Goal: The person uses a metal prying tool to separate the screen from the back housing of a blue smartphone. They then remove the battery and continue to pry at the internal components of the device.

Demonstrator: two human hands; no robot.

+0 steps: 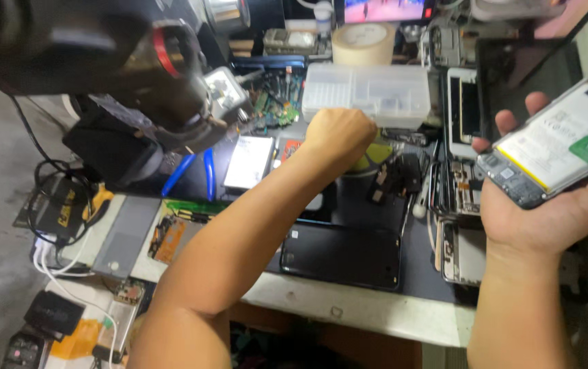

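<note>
My right hand (547, 205) holds an opened phone (557, 147) at the right, its back off so that the white battery with a green patch and the circuit board show. My left hand (338, 133) reaches forward over the middle of the bench with its fingers curled into a fist, just in front of a clear plastic parts box (369, 92). What the fist grips, if anything, is hidden. Below my left forearm lies a black phone (342, 256) flat on the dark mat.
A microscope head (137, 68) looms at the upper left. Blue-handled pliers (195, 171), a white battery (249, 160), opened phones (461, 198), a tape roll (362, 41), circuit boards and cables crowd the bench. The table's white front edge (349, 307) runs below.
</note>
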